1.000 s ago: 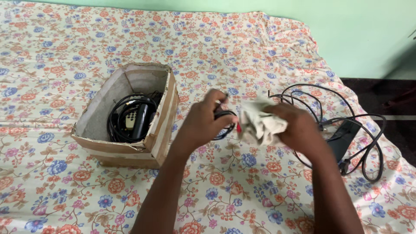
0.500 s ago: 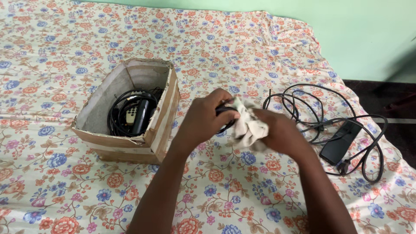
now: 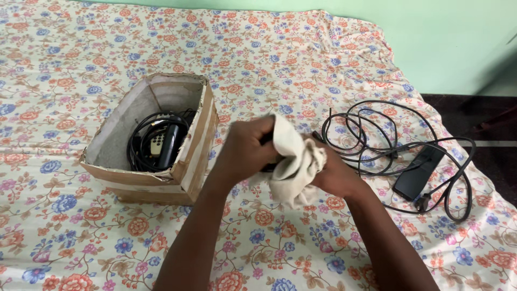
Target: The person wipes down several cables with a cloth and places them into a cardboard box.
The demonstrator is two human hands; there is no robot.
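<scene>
My left hand grips a small coiled black cable, mostly hidden behind the fingers and the cloth. My right hand holds a crumpled off-white cloth pressed against that cable, the cloth draped over the left fingers. Both hands hover above the flowered bedsheet, just right of an open cardboard box. Inside the box lie coiled black cables and a small remote.
A tangle of black cable with a black power adapter lies on the sheet to the right of my hands. The bed's right edge meets a dark floor. A pale green wall stands behind.
The two hands have come together and shifted left. The cloth, earlier bunched to the right of the cable, now wraps over it and the left fingers.
</scene>
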